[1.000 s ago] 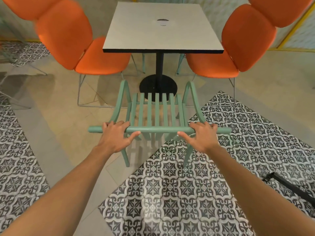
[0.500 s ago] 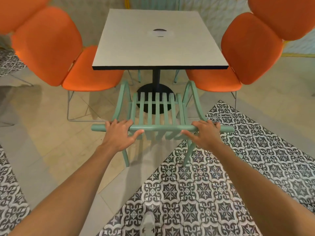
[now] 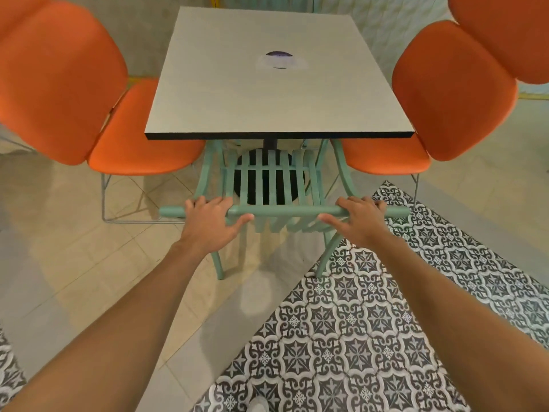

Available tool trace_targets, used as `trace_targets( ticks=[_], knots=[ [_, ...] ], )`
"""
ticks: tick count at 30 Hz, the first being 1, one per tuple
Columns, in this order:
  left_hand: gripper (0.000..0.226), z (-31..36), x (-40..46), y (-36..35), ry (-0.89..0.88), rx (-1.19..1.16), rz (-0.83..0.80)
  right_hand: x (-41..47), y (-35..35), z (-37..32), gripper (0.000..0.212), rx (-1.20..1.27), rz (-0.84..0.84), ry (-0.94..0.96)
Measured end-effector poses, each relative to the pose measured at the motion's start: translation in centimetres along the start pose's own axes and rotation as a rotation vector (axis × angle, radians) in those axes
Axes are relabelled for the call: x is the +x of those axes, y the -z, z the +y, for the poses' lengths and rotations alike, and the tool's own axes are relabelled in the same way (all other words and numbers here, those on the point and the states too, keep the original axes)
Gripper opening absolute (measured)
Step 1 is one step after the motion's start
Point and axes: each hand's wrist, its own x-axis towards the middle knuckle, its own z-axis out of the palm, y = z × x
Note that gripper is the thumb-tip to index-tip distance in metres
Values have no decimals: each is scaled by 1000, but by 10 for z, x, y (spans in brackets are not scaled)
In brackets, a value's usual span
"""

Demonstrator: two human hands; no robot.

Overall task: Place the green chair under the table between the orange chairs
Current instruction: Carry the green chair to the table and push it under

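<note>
The green chair with its slatted seat stands in front of me, its front part hidden under the near edge of the grey table. My left hand grips the chair's top rail on the left. My right hand grips the same rail on the right. An orange chair stands on the left of the table and another orange chair on the right. The green chair sits between their seats.
The table's black round base shows through the green chair's slats. The left orange chair's thin metal legs stand close to the green chair. Patterned black-and-white floor tiles lie at the right, plain beige tiles at the left.
The green chair has moved forward with both hands on its rail, and its seat front has slid under the table edge. The table and orange chairs appear closer.
</note>
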Motion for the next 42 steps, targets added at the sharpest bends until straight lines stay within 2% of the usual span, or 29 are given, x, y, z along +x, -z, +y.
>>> trace_targets(
  ticks=[4, 12, 22, 28, 42],
  knots=[
    [70, -8, 25, 1, 11, -9, -21, 26, 0, -1, 78, -4, -14, -2],
    [80, -4, 40, -2, 31, 42, -34, 37, -2, 5, 74, -48, 23, 6],
    [66, 24, 38, -2, 52, -10, -59, 36, 13, 29, 85, -16, -39, 27],
    [65, 15, 38, -6, 19, -61, -9, 35, 9, 24, 83, -20, -46, 22],
    [68, 10, 40, -4, 33, -24, -22, 35, 5, 19, 71, -31, -10, 30]
  ],
)
